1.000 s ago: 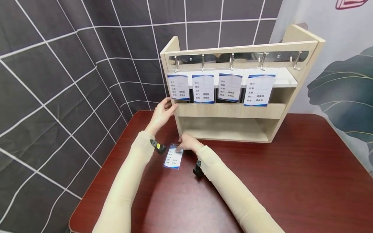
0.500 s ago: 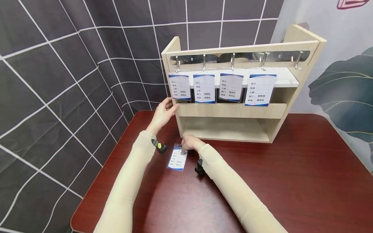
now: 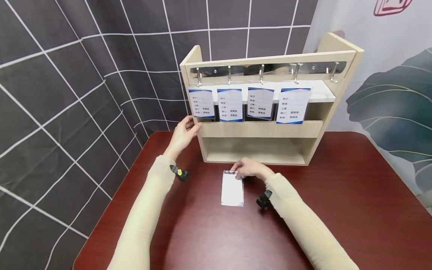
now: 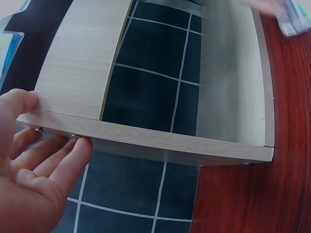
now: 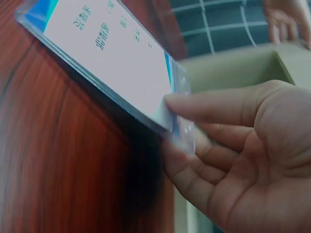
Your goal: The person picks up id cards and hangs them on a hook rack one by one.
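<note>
My right hand pinches a name badge in a clear plastic sleeve by its top corner, over the table in front of the shelf. In the right wrist view, the thumb lies on the printed face of the badge and the fingers are behind it. My left hand holds the left side panel of a light wooden shelf. Its thumb is on the panel's front edge and its fingertips are against the outer face, as the left wrist view shows.
Several similar badges, one of them at the right end, hang in a row from metal hooks on the shelf. The rightmost hook bears no badge. A dark red table lies below, with a dark gridded curtain at the left.
My right hand has lifted the badge from the table and brought it to the right. The left hand keeps its place on the shelf panel. The head view has shifted slightly.
</note>
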Available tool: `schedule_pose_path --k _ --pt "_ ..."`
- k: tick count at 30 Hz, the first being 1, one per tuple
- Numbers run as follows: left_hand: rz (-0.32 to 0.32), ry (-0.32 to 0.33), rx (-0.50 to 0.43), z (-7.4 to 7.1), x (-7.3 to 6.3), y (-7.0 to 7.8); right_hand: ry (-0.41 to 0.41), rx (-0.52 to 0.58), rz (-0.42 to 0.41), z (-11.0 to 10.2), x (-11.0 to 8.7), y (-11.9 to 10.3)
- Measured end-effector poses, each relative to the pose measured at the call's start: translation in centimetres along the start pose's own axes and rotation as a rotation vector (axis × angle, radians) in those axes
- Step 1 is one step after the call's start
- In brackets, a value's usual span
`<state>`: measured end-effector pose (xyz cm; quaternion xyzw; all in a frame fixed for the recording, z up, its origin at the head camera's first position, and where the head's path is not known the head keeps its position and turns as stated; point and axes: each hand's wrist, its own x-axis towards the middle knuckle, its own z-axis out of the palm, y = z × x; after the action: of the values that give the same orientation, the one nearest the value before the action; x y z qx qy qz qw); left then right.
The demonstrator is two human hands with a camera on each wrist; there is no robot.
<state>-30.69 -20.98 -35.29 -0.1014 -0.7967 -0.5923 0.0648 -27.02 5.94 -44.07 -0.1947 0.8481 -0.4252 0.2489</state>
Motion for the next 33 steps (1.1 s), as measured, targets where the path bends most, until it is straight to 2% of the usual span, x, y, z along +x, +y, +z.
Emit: schedule_pose_path --k 4,10,14,18,19,23,26,29,33 --pt "0.010 -0.003 0.010 0.0 0.2 -0.2 0.044 0.072 0.007 -2.5 -2.7 1.5" --pt "0.001 -0.019 0.034 0.1 0.2 -0.2 0.122 0.079 -0.016 -5.3 -7.2 3.3" --pt "-0.001 -0.017 0.042 0.2 0.1 -0.2 0.187 0.057 -0.025 -7.6 -10.8 3.6" --pt "0.015 0.003 0.036 0.0 0.0 0.0 0.285 -0.011 -0.027 -10.9 -14.5 2.0" --pt "0.011 0.001 0.039 -0.1 -0.2 0.5 0.320 -0.035 -0.026 -11.8 -15.4 1.5" --pt "0.012 -0.001 0.046 0.0 -0.3 0.6 0.473 -0.087 -0.029 -15.2 -19.1 -0.8" --pt "-0.002 -0.005 0.033 0.1 -0.3 0.5 0.575 -0.060 -0.063 -17.6 -21.5 -3.0" --pt "-0.017 -0.014 0.032 0.2 -1.0 1.8 0.656 -0.025 -0.117 -19.7 -23.2 -5.2" --pt "-0.015 -0.015 0.046 0.3 -2.1 3.4 0.725 -0.010 -0.144 -21.8 -24.0 -7.3"
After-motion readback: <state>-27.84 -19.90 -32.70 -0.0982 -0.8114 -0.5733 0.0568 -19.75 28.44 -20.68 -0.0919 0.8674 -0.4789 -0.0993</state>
